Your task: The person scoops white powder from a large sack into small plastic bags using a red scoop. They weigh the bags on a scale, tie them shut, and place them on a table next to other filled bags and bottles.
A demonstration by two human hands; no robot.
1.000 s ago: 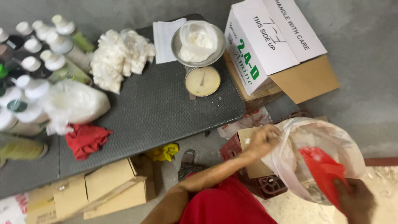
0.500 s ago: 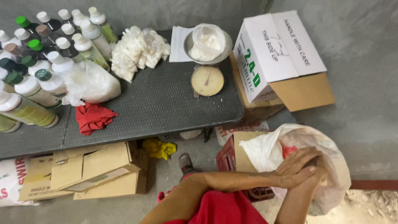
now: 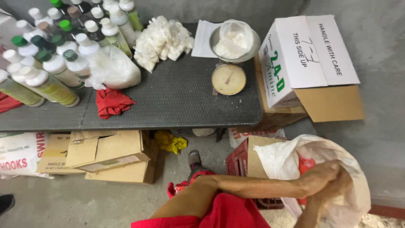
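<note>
Both hands are being pressed together over the crumpled white plastic sack (image 3: pixel 337 169); left hand (image 3: pixel 322 177) covering right hand (image 3: pixel 337 188), grips unclear. Red scoop, earlier held, no longer being seen.

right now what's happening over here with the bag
A person in red has both hands together at the mouth of a large white plastic bag, the left hand over the right hand. The bag sits by a red crate on the floor. On the dark table stand a dial scale with a bagged white load in its pan, many capped bottles, a red cloth and a white carton.
</note>
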